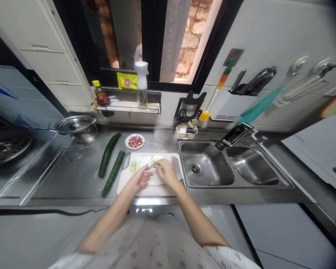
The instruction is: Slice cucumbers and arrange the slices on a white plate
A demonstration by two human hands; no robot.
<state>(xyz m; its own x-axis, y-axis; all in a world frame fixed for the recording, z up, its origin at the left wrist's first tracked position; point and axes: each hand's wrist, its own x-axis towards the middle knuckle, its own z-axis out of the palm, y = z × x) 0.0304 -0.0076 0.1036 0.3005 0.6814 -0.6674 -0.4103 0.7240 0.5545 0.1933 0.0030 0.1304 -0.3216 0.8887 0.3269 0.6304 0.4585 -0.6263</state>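
A white cutting board (126,183) lies on a stainless-steel counter (72,183), its near side close to the counter's front edge. Its right side is just beside the rim of a double-bowl sink (235,185); whether they touch is hard to tell. To the left, two whole cucumbers, a far one (108,155) and a near one (113,173), lie slanted, the near one just beside the board. Steel surface stretches from them toward a lidded pot (78,129) at the back left. Just behind the board sits a small white dish (127,142) of chopped red pieces.

On the board is a white plate (156,182) with pale green cucumber slices (153,158) toward its far side; more slices (133,166) lie on the board at left.

Both forearms reach forward from the near side, converging over the plate. The right hand (165,172), knuckles up, pinches what seems a cucumber slice (152,165) at its fingertips. The left hand (142,179) is open beside it, palm turned inward and up, fingers loosely curled.
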